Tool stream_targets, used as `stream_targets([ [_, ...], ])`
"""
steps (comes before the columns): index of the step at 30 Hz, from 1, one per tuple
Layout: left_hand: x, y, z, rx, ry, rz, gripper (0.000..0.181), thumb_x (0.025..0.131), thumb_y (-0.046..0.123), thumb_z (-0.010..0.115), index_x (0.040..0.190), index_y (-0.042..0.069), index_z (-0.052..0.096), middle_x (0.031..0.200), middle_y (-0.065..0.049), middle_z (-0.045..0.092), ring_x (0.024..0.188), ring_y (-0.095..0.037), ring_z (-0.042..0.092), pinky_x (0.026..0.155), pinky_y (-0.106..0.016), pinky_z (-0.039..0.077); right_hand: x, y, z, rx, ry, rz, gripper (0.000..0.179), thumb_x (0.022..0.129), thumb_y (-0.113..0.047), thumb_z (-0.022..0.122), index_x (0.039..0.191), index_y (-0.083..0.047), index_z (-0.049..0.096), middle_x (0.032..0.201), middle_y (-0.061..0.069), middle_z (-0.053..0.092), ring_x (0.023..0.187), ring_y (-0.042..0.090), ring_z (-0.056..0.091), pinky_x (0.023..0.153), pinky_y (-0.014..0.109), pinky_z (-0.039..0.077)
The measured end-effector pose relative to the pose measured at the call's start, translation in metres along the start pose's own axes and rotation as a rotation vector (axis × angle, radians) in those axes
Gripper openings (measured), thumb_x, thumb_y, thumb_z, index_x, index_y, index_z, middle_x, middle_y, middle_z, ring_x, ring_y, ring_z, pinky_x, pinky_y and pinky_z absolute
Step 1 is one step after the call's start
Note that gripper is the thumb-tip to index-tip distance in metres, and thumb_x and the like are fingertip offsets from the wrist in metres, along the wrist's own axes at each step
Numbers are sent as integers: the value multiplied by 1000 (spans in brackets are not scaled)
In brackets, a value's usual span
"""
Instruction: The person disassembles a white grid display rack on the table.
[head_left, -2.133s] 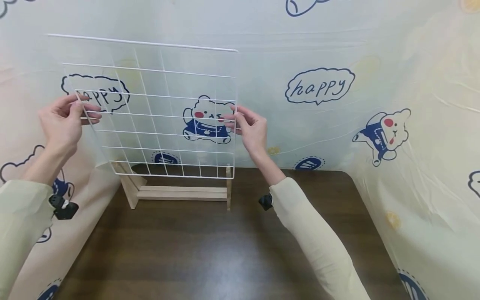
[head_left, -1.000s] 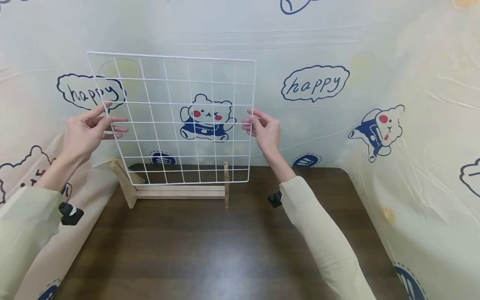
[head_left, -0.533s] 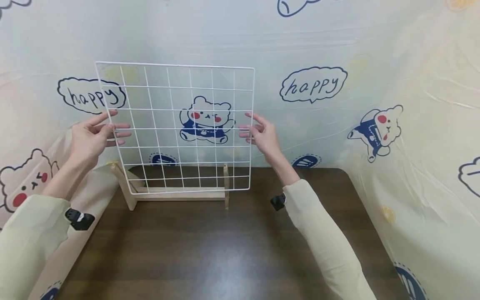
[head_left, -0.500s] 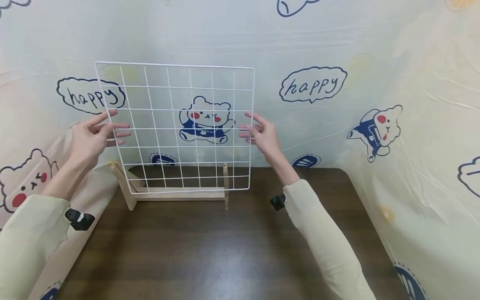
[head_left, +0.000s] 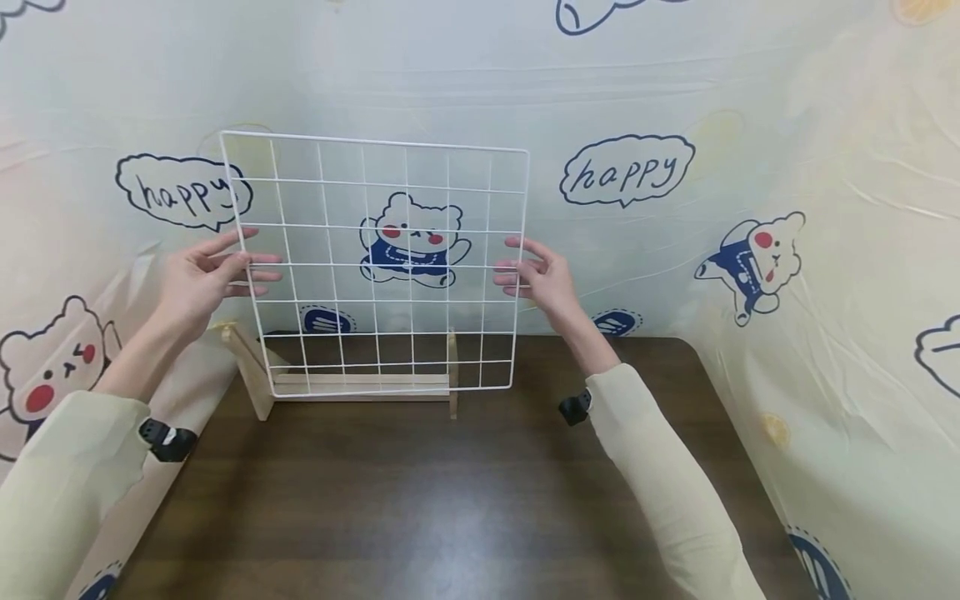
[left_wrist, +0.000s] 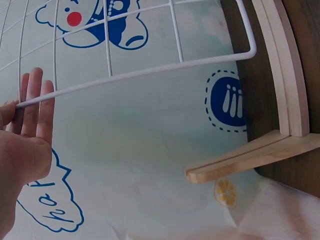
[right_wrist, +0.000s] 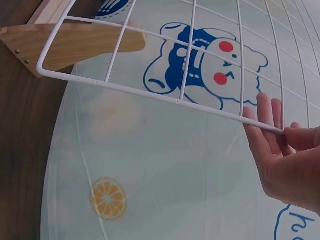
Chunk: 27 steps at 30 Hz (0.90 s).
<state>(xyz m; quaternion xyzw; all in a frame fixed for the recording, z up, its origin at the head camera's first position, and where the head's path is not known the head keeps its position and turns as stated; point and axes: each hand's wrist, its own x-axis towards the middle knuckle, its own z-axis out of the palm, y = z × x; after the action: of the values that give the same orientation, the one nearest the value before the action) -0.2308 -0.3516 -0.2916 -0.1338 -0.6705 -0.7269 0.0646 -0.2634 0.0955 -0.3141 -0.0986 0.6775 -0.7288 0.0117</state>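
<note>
A white wire grid panel (head_left: 382,266) is held up by both hands, its thin straight wires crossed into seven columns and seven rows of open, nearly square cells. Its outline is formed by a thicker wire, rounded at the corners. The left edge is pinched near mid-height by the left hand (head_left: 197,283), the right edge by the right hand (head_left: 549,283). The panel is kept roughly upright, its top left corner seen higher than its top right. Its lower part is seen in front of a wooden stand (head_left: 360,384); whether the two are touching cannot be told.
</note>
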Motion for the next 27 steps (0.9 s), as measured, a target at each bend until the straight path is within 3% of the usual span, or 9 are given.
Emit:
stream_targets([
  [3,0,-4,2,-3,-27,10,41,98,-3,49,138,2,49,99,-13,73,81,-24,72,68,-38,57,-1,1,-4,2,2,-3,32,101,3,44,129,-6,57,110,22,68,90,33,70,89,55,52],
  [11,-2,-12,7,-32,-48,0,41,98,-3,49,138,2,50,100,-15,72,82,-25,72,67,-39,58,-3,6,-14,-88,-24,-94,32,100,4,44,130,0,53,107,28,66,84,33,71,79,45,58],
  [20,-3,-21,16,-17,-30,-64,42,98,-1,51,139,5,49,100,-13,72,82,-26,72,69,-39,58,-8,11,-29,-13,-33,-14,33,101,-1,45,133,-5,54,115,27,64,88,30,70,84,47,56],
  [27,-5,-25,26,-21,-30,-79,41,98,-2,50,138,3,49,100,-14,72,82,-27,72,69,-40,58,-13,13,-44,-38,-77,17,28,102,-5,47,129,-2,53,114,20,66,92,29,70,87,48,55],
])
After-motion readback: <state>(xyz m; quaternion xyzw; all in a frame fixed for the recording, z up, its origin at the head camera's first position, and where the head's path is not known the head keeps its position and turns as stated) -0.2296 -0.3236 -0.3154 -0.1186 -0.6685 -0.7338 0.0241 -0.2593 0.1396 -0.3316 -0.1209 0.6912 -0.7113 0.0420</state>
